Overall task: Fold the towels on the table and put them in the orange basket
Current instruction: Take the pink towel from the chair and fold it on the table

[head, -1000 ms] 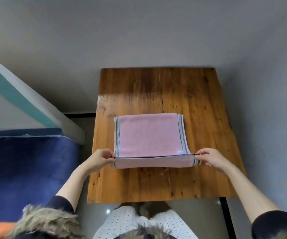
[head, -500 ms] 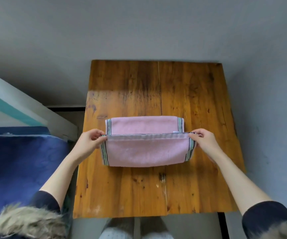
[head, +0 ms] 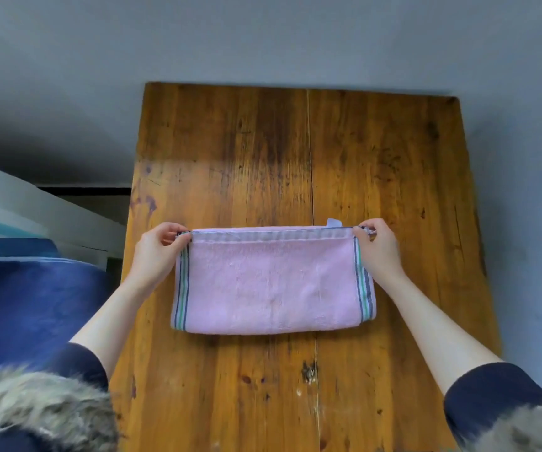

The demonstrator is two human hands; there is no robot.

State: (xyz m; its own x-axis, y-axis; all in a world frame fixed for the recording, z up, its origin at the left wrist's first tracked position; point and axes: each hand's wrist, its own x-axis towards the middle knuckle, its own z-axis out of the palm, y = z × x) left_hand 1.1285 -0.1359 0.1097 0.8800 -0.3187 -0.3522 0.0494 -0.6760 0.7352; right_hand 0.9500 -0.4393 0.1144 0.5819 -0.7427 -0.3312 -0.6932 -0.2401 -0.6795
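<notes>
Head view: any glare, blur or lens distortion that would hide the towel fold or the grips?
Head view: the pink towel and both hands, left and right, read sharp; soft glare washes the wooden table beyond them; wide-angle bending skews the table edges; the fur trim at the bottom corners is blurred.

Folded towel (head: 271, 282) lying mid-table (head: 377, 158), left hand (head: 159, 247) pinching its far left corner, right hand (head: 377, 247) pinching its far right corner

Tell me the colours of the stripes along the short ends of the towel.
On the pink towel, the end stripes run green, dark blue and white, seen in the head view.
</notes>
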